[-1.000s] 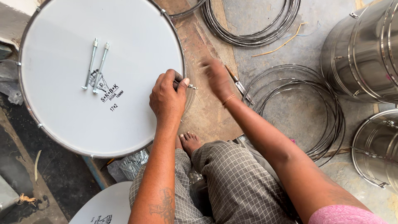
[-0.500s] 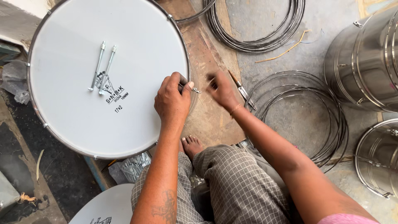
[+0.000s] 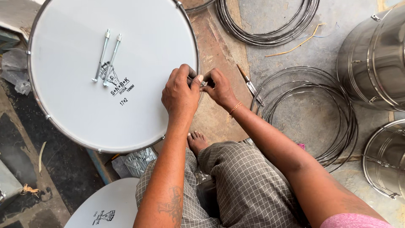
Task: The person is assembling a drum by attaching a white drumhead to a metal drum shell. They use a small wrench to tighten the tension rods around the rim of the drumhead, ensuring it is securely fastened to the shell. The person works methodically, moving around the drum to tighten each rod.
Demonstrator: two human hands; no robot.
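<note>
Both grips meet at frame centre, on the right rim of the drum [image 3: 84,105]. Your left hand [image 3: 180,93] is curled shut, thumb and fingers pinched on a small metal fitting [image 3: 203,83] at the hoop edge. Your right hand [image 3: 220,88] is closed against the same fitting from the other side, fingertips touching the left thumb. Two hands on one small part: one looks to be steadying, the other working it. Which does which I cannot tell, the fitting is mostly hidden.

Head view, the only one:
- Drum fills the upper left, white head facing up, metal hoop around it with small lugs spaced along the edge. It lies flat, so the rim is reachable from where you sit.
- Two tension rods [image 3: 107,54] lie side by side on the drum head, upper left. The head serves as your surface, so spares stay in reach and off the floor.
- A slim hand tool [image 3: 249,85] lies on the floor just right of your right hand.
- Wire hoops [image 3: 312,114] lie coiled right of centre; another stack [image 3: 270,25] lies at top centre.
- Steel drum shells [image 3: 375,59] stand at the right edge, well apart from the hands.
- A second white drum head [image 3: 107,207] shows at bottom left, beside your knee.
- Your bare foot [image 3: 196,141] sits just below the rim.
</note>
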